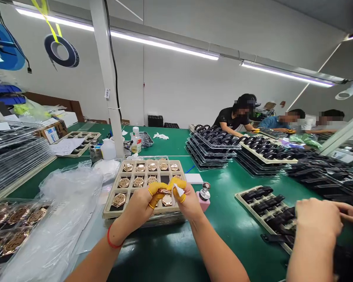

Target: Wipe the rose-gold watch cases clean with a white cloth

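Above a beige compartment tray (108, 211) of rose-gold watch cases, my left hand (142, 201) pinches one watch case (164, 191) between fingers in yellow finger covers. A red cord circles my left wrist. My right hand (188, 199), also with yellow finger covers, is closed around a small white cloth (179, 190) against the same case. Other cases sit in the tray's compartments, and a few compartments show a dark bottom. The fingertips partly hide the held case.
A pink bottle with a metal top (204, 197) and a white block (194, 178) stand right of the tray. Plastic film (67, 199) lies left. Stacked strap trays (211, 150) stand behind. Another person's hands (319, 217) work over a strap tray (253, 207) at right.
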